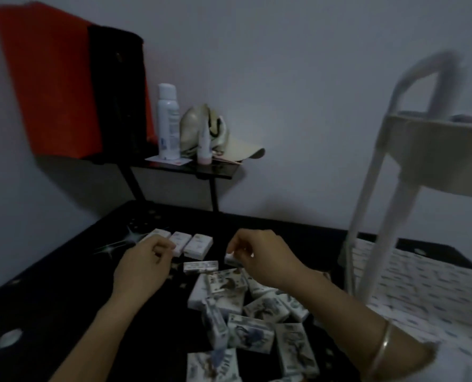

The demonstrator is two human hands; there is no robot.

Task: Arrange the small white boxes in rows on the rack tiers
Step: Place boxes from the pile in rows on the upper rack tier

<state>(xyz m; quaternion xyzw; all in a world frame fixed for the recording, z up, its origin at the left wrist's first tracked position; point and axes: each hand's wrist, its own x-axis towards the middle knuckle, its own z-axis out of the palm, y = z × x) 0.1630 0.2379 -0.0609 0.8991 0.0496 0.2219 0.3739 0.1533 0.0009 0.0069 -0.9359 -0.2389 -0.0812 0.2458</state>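
Student: Boxes (pixel 199 245), orientation?
Tutor: Three lie flat in a row, long axes toward the black table's (pixel 63 299) far edge; a loose pile (pixel 252 307) sits nearer. Right hand (pixel 262 257) pinches one box (pixel 231 260) between them; left hand's (pixel 143 266) fingers curl beside the row, grip unclear. Rack (pixel 433 150) stands at the right edge; can (pixel 168 125) on shelf (pixel 215 170) behind.

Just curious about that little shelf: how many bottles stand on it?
2: a tall white spray bottle at its left, a smaller pink-based bottle right of it. None seem hidden.
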